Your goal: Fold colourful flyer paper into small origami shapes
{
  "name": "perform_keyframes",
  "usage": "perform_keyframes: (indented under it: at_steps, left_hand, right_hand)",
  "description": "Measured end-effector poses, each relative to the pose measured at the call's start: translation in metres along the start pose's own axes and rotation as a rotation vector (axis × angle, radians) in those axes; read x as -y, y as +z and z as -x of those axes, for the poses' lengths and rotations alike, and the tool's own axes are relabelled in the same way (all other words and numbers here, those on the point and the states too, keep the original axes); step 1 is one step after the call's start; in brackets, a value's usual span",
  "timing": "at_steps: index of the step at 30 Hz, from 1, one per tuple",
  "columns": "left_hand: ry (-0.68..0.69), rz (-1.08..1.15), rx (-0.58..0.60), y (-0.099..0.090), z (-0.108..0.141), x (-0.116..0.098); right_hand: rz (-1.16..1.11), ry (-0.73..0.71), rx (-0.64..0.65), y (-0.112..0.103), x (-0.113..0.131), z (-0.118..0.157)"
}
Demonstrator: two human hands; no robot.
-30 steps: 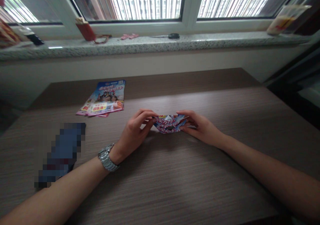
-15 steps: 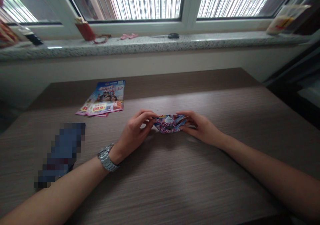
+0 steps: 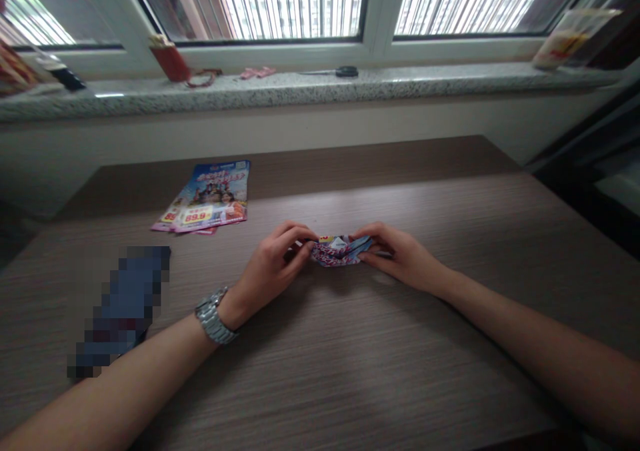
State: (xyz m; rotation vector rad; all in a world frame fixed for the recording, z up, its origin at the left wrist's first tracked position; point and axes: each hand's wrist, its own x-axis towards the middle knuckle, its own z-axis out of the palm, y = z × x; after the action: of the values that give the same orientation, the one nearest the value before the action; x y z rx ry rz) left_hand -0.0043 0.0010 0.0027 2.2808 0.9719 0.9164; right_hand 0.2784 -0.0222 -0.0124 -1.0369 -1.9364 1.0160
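Observation:
Between my two hands is a small folded paper, printed in red, white, blue and yellow like the flyers. It is held low over the middle of the wooden table. My left hand, with a metal watch on the wrist, pinches the paper's left end between thumb and fingers. At the right end, my right hand grips it the same way, thumb below and fingers above. The fingertips partly cover both ends of the paper.
Several printed flyers lie stacked at the table's back left. A pixelated dark blue object lies beside my left forearm. On the stone windowsill are scissors, pink items and a red container.
The folded paper has been pressed flatter, and the dark gap in its middle has closed. My left hand has shifted slightly to the right.

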Motion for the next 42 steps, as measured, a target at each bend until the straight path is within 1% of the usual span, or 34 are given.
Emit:
perform_keyframes:
  at_steps: [4, 7, 11, 13, 18, 25, 30, 34, 37, 42]
  left_hand:
    - [0.043, -0.033, -0.008, 0.0009, -0.0016, -0.0018]
    - [0.098, -0.066, 0.011, 0.0018, -0.0011, -0.0030]
    - [0.179, -0.146, 0.065, 0.0028, 0.0010, -0.0030]
    - [0.195, -0.181, 0.086, 0.0034, 0.0017, -0.0021]
    - [0.171, -0.220, 0.129, 0.0057, 0.0020, 0.0019]
    - [0.156, -0.211, 0.149, 0.0071, 0.0016, 0.0037]
    - [0.162, -0.174, 0.134, 0.0068, 0.0027, 0.0015]
    - [0.169, -0.144, 0.150, 0.0064, 0.0036, -0.0003]
    - [0.167, -0.146, 0.154, 0.0061, 0.0037, -0.0018]
    - [0.157, -0.150, 0.149, 0.0051, 0.0035, -0.0040]
  right_hand:
    - [0.024, -0.038, -0.007, -0.0005, -0.0014, -0.0010]
    - [0.050, -0.069, -0.009, -0.0009, -0.0016, -0.0015]
    - [0.024, -0.028, -0.002, -0.0007, -0.0013, -0.0015]
    - [0.015, -0.015, -0.001, -0.0004, -0.0013, -0.0014]
    - [0.079, -0.043, -0.014, -0.0012, 0.0005, -0.0015]
    - [0.208, -0.155, -0.018, -0.0028, 0.0042, -0.0017]
    - [0.416, -0.258, -0.024, -0.0014, 0.0064, -0.0004]
    - [0.551, -0.296, -0.031, 0.0003, 0.0073, 0.0000]
    - [0.579, -0.319, -0.052, 0.0017, 0.0065, -0.0003]
    - [0.566, -0.342, -0.078, 0.0032, 0.0055, -0.0015]
